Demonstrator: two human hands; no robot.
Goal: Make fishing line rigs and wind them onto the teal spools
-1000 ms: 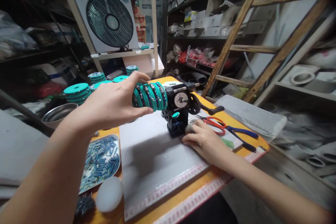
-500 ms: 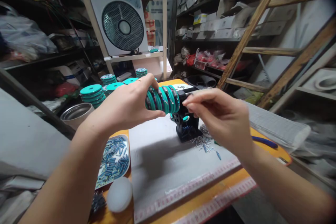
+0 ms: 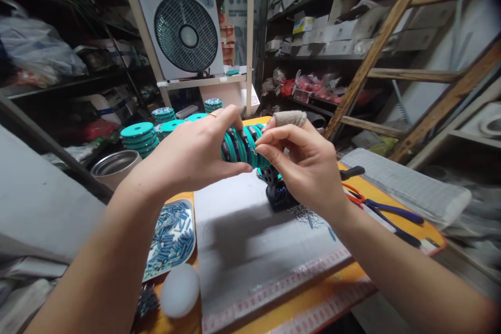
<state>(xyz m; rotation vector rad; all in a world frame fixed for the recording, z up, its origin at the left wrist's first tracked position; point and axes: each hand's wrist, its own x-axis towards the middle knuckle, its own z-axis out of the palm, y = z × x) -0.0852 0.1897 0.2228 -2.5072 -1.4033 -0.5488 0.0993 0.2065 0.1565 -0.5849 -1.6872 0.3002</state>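
A row of teal spools with dark, beaded windings lies sideways above the mat, on a black stand. Wrapped around the row's left part is my left hand, thumb below and fingers over the top. At the right end, my right hand has its thumb and index finger pinched against the spools. Anything between those fingertips is too small to make out. A beige finger wrap covers one finger of that hand. Small silver beads lie on the grey mat beneath my right hand.
Left of the mat stand a tray of blue tube pieces and a white round lid. Behind are more teal spools and a metal cup. Blue-handled pliers and orange-handled scissors lie at right.
My right hand has moved left, from beside the stand's end onto the spools, uncovering the tools on the right. My left hand keeps its hold. The view has shifted slightly.
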